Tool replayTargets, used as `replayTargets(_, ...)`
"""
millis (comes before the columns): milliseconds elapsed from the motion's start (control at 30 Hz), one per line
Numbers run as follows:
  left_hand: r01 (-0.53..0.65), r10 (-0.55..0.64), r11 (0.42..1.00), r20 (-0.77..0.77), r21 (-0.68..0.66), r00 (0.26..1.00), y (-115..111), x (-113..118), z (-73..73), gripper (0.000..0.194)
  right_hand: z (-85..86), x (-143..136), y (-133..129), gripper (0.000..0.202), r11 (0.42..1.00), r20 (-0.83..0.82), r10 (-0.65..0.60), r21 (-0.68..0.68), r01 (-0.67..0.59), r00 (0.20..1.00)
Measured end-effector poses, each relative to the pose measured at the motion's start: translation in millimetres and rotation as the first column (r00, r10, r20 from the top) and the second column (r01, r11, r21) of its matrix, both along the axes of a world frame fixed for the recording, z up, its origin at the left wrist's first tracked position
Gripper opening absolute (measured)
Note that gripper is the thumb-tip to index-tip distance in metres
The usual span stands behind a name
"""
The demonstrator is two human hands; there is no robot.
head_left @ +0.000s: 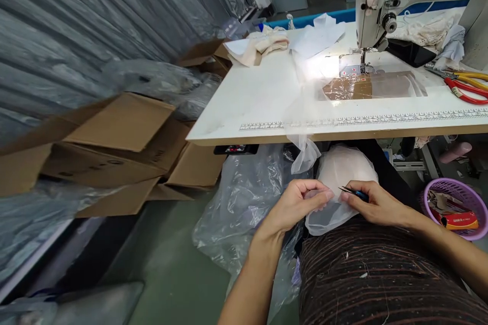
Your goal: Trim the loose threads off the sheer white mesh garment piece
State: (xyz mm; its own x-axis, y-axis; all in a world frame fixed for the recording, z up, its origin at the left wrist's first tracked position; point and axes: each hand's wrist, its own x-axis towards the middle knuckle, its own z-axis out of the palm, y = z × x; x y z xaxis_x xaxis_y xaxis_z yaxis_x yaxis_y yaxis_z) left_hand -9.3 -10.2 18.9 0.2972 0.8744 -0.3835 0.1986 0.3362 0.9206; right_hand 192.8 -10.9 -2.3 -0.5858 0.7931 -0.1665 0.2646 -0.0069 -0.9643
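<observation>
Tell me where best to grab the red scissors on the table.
Probably by the looped handles of the red scissors, coming from the right: they lie flat at the table's right edge, blade end toward the sewing machine, handles running out of frame.

Sewing station: tabletop above, lap work below

The sewing machine [385, 5] stands at the upper right on the tabletop [267, 96], scissors [467, 86] at the right edge, folded cloth [259, 45] behind at upper centre. Cardboard boxes [114, 147] lie on the floor at left, a basket [457, 208] at lower right. Below the tabletop edge, the left hand [295, 203] and right hand [375, 205] meet on a fabric piece [335, 183] in the lap.
</observation>
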Motion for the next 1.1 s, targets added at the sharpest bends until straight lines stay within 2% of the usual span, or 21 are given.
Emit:
replayTargets(133, 0.060, -0.060, 0.998, -0.020, 0.007, 0.998, -1, 1, 1.4, 0.033, 0.9, 0, -1, 0.064, 0.985, 0.068, -0.068, 0.161, 0.056, 0.995)
replayTargets(300, 0.096, -0.093, 0.995, -0.065, 0.042, 0.994, -2, 2, 5.9, 0.035, 2.9, -2, -2, 0.059, 0.958, 0.131, -0.007, 0.286, -0.031, 0.991)
replayTargets(633, 0.128, -0.119, 0.990, -0.122, 0.063, 0.985, -1, 4, 7.9, 0.034, 2.9, 1, -3, 0.053, 0.869, 0.291, -0.018, 0.478, -0.129, 0.957)
replayTargets(733, 0.120, -0.112, 0.991, -0.113, 0.067, 0.987, -1, 5, 8.0, 0.033, 2.1, 1, -4, 0.051, 0.863, 0.320, -0.048, 0.490, -0.122, 0.946)
replayTargets(933, 0.142, -0.139, 0.989, -0.084, 0.034, 0.987, -3, 8, 6.9, 0.033, -6.9, -3, -10, 0.052, 0.913, 0.286, -0.114, 0.407, -0.013, 0.952)
replayTargets(1000, 0.151, -0.149, 0.988, -0.080, 0.023, 0.986, -3, 9, 4.3, 0.034, -9.6, -3, -10, 0.052, 0.924, 0.260, -0.169, 0.377, 0.061, 0.951)
replayTargets(1100, 0.147, -0.147, 0.989, -0.072, 0.001, 0.987, -5, 9, -1.3, 0.031, -9.1, -1, -8, 0.052, 0.925, 0.150, -0.289, 0.298, 0.235, 0.946)
